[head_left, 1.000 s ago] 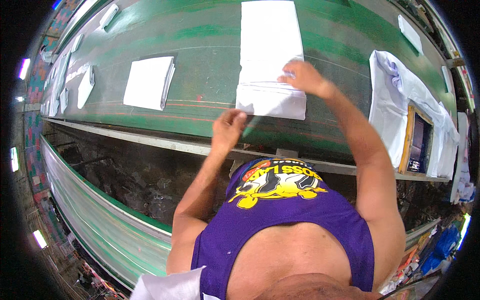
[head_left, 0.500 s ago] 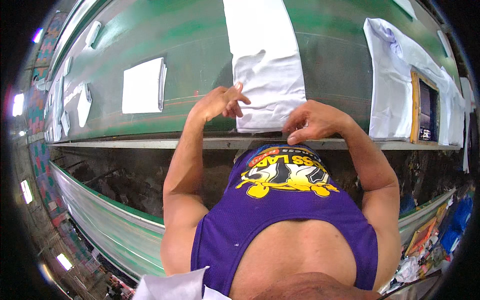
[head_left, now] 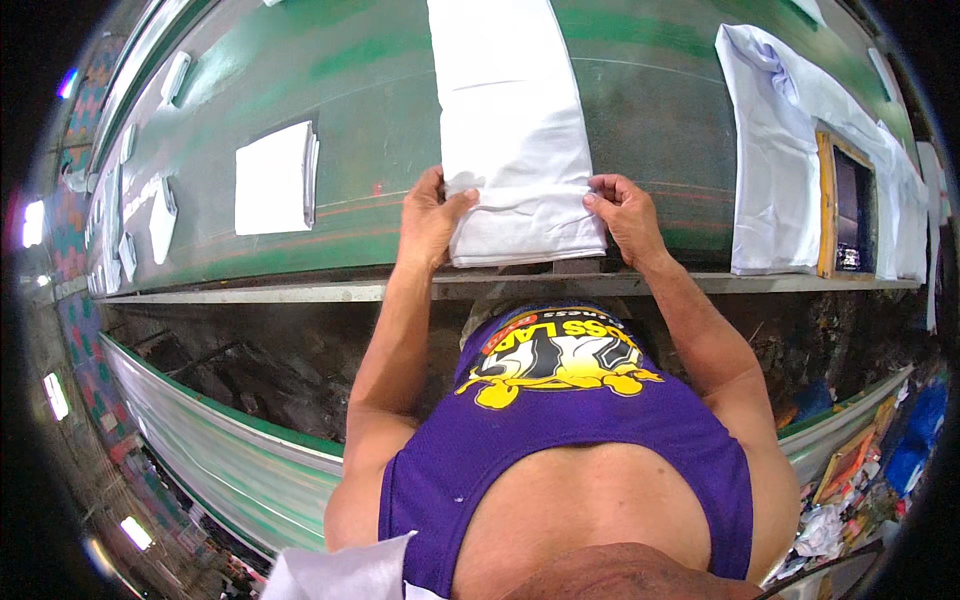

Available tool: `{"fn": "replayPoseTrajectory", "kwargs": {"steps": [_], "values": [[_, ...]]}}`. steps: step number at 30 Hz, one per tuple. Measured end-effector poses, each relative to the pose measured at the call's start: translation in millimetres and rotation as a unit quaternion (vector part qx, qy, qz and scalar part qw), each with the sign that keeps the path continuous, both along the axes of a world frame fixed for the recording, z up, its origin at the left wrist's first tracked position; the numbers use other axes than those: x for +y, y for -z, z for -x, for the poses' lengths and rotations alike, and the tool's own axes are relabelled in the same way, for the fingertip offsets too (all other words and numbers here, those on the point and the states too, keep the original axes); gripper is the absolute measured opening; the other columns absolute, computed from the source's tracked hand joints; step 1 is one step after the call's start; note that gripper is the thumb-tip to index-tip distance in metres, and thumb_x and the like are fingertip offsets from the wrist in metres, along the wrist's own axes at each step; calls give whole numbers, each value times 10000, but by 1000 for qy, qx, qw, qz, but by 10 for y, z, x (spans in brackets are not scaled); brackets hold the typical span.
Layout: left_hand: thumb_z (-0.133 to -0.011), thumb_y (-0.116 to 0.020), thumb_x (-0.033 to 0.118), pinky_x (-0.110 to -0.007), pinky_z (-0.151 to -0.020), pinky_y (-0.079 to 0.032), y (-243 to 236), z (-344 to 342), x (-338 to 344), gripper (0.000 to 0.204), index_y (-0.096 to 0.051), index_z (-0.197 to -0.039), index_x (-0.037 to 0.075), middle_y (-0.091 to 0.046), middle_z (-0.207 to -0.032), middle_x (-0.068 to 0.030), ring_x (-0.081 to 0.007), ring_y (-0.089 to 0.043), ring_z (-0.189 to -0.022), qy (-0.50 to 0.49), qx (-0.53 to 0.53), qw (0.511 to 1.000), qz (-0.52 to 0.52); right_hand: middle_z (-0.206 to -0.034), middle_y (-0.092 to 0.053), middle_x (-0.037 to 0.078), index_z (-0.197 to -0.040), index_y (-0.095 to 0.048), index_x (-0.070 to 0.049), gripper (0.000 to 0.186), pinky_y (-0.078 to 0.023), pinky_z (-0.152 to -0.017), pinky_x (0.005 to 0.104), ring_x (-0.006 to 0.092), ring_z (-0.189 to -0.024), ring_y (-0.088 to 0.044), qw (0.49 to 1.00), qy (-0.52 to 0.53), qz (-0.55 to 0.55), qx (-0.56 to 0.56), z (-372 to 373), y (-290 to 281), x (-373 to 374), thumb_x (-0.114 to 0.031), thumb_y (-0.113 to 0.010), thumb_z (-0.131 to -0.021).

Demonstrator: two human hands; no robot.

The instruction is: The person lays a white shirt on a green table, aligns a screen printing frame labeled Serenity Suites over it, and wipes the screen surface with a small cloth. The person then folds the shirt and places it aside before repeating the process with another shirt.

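Observation:
A long white cloth [head_left: 515,130], folded into a strip, runs from the far side of the green table toward me. Its near end lies just inside the table's front edge and carries a few creases. My left hand [head_left: 430,222] pinches the cloth's left edge between thumb and fingers, a little above the near end. On the opposite edge, at about the same height, my right hand [head_left: 630,218] pinches the cloth in the same way. A crosswise crease runs between the two hands.
A small folded white cloth stack [head_left: 273,180] lies to the left on the green table [head_left: 370,130]. At the right, white cloth [head_left: 765,160] lies under a wooden frame [head_left: 826,205] with a dark centre. Another long green table [head_left: 220,440] stands behind me.
Both hands have come onto the cloth; before, they hovered near its edges with loose fingers. Each now grips one side edge, and the near end appears straighter.

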State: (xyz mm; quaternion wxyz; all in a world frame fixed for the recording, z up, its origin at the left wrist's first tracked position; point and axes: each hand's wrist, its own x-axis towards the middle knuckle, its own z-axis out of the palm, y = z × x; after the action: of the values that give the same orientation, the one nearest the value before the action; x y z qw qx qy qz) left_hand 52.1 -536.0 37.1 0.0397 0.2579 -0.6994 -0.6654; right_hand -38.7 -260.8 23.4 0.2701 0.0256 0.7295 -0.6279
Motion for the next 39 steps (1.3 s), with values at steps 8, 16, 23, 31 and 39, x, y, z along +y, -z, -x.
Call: {"fn": "replayPoseTrajectory", "kwargs": {"steps": [8,16,23,31,39], "values": [[-781,-846,242,-474,-921,-532,277,-187,-306,631,-587,-1295,-16,-692,-1119,-239,-387,-673,-1050,40,31,814,579,-931,-676,44,-1321,-580,24,482,-464,-674,246,93,-782,-583,976,-31,136,-164,-174,-95,-348,-149,-748,-903],[-893,-650,321,-504,-813,-558,-362,607,402,362,-724,-927,-32,-717,-875,-269,-446,-708,-843,249,-102,859,435,-1105,-723,188,-1172,-692,-19,356,-541,-866,388,283,-983,-705,927,-321,40,191,-335,-122,-475,-267,-737,-920],[-853,-597,115,-488,-828,-550,-335,492,-9,291,-653,-1087,-49,-694,-922,-304,-452,-695,-899,180,-50,894,408,-1146,-687,156,-1269,-616,91,560,-501,-866,368,240,-1006,-638,994,76,43,-70,593,-81,-294,-327,-724,-913],[-887,-646,80,-310,-832,-520,-115,-468,-1402,298,-690,-1171,-3,-708,-1035,-102,-204,-669,-930,-98,-13,995,-13,-1111,-698,143,-1217,-620,53,323,-539,-852,372,206,-962,-661,994,49,71,-60,332,230,-570,-130,-680,-957],[-902,-676,229,-373,-887,-517,-93,-377,-1159,410,-677,-1225,-24,-737,-1086,-137,-234,-687,-977,-37,-117,973,198,-1086,-713,123,-1199,-656,18,305,-527,-868,381,219,-959,-660,997,30,26,72,908,84,-434,-98,-678,-918]]}}
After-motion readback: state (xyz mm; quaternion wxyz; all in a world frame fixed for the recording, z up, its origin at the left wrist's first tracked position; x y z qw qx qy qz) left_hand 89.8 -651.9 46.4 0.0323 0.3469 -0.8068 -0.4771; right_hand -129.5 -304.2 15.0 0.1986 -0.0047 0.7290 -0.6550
